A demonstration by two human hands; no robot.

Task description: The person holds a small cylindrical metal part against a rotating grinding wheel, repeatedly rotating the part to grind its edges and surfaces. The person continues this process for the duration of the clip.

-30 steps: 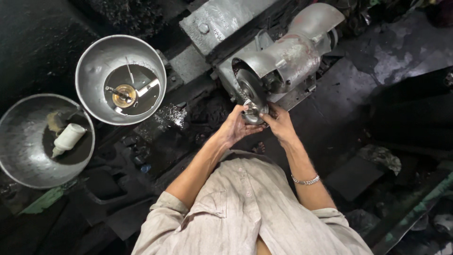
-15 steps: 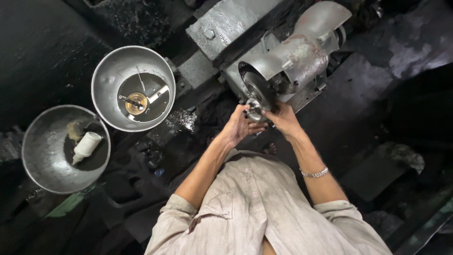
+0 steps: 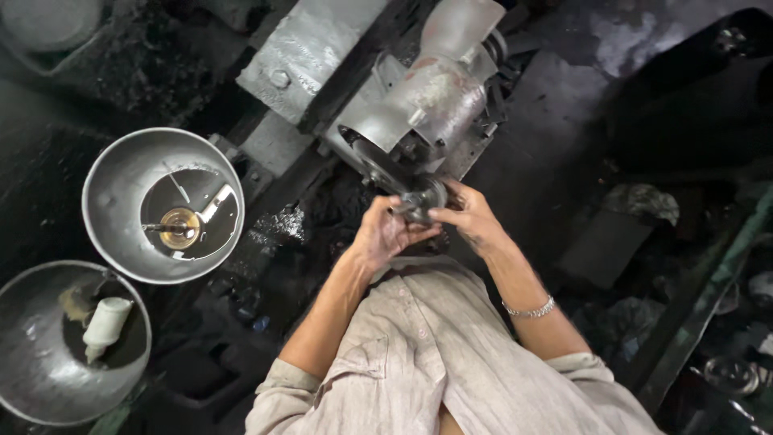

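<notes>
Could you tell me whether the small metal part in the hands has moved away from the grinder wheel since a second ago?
No. The part stays against the wheel, gripped by both hands; only the camera shifted.

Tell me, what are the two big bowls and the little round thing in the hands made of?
Both bowls look like dull grey metal, maybe aluminium or steel: they shine softly and look scuffed. The small round part, held by the left hand and right hand against the grinder wheel, looks like metal too, dark and glinting.
</notes>
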